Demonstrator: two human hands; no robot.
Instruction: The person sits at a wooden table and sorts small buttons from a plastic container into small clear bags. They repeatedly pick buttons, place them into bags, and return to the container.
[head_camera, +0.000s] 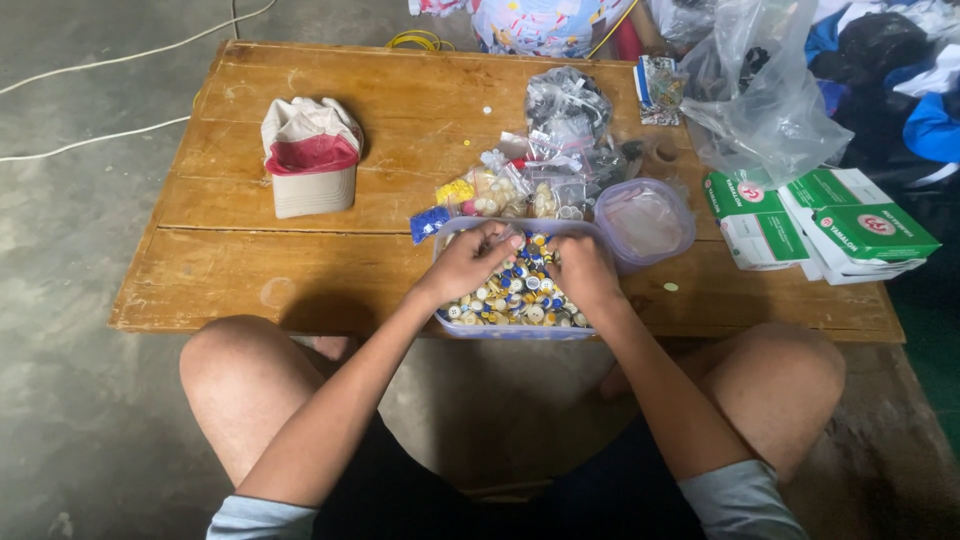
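**Two hands over a tub of buttons**

A low wooden table (300, 250) fills the view, its long axis running left to right, with the person's knees at the near edge. On the right lie green-and-white boxes (830, 225) and, beyond them, a clear plastic bag (760, 110). A cap (310, 155) sits well apart at far left. A tub (515, 332) of mixed buttons (515, 295) stands at the near edge, centre; its lid (645, 222) lies just beside it to the right, and small packets (520, 185) crowd its far side. Both forearms converge from the near side. The left hand (468, 262) and right hand (580, 268) meet over the far half of the tub, about equally close to the buttons, which lie directly beneath and on the near side of the fingers. Both hands are curled with fingertips pinched together; what they grip, if anything, cannot be told.
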